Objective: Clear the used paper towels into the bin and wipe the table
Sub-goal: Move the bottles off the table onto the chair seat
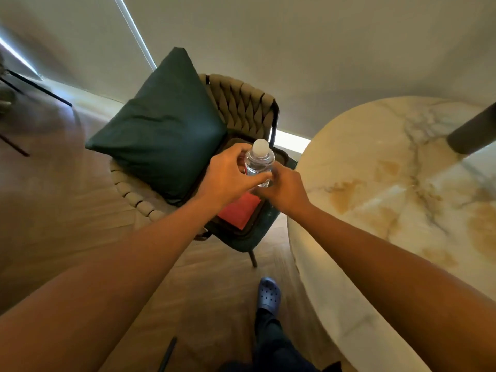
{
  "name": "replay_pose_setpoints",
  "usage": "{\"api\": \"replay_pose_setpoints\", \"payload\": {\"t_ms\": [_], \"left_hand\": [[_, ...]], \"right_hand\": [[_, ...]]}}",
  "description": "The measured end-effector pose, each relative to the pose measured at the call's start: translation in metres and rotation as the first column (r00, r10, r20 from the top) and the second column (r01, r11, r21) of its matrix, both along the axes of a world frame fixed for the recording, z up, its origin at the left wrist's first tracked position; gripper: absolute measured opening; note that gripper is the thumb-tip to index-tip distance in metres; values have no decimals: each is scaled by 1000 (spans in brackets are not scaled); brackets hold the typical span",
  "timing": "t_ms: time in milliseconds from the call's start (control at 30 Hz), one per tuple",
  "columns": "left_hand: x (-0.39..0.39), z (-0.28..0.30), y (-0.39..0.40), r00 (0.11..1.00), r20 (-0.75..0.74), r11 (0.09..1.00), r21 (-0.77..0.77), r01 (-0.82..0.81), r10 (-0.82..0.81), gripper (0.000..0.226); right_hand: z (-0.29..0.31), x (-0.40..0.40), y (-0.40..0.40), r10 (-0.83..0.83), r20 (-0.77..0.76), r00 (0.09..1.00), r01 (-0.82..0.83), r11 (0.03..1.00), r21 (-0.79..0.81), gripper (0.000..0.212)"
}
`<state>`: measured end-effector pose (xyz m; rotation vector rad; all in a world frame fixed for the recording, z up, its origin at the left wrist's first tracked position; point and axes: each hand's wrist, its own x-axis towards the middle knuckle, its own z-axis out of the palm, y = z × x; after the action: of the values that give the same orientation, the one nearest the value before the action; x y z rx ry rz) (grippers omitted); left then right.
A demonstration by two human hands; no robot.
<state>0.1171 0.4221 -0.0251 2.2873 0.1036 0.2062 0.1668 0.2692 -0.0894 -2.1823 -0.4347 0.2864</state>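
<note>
Both hands on a clear plastic water bottle [259, 163], white cap, held upright over the chair seat. Left hand [229, 177] wraps fingers and thumb round the bottle's body; right hand [284, 187] grips its lower part from the right. Red cloth [239, 210] lies flat on the seat under the hands. Chair [241, 103]: woven rope back, dark frame, dark green square cushion [161, 130] propped against it. Right: round marble surface [402, 183], cream with grey and amber veining, smooth rounded edge just beside the chair. No paper towels visible. Wood-look floor [214, 277] open near and left. Blue clog [269, 294] near centre.
</note>
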Motion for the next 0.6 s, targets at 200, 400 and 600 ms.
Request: {"api": "replay_pose_setpoints", "payload": {"t_ms": [200,400,600], "left_hand": [[47,-25,28,999,-9,999,-7,39,-39,66],[85,-60,59,996,-55,998,-20,63,-64,66],[118,-97,98,993,-63,994,-55,95,-99,64]], "right_hand": [[-28,41,27,-41,-45,998,41,999,-8,65],[-60,74,56,-100,-86,991,99,995,-22,61],[-97,100,95,-156,-88,984,160,986,37,59]]}}
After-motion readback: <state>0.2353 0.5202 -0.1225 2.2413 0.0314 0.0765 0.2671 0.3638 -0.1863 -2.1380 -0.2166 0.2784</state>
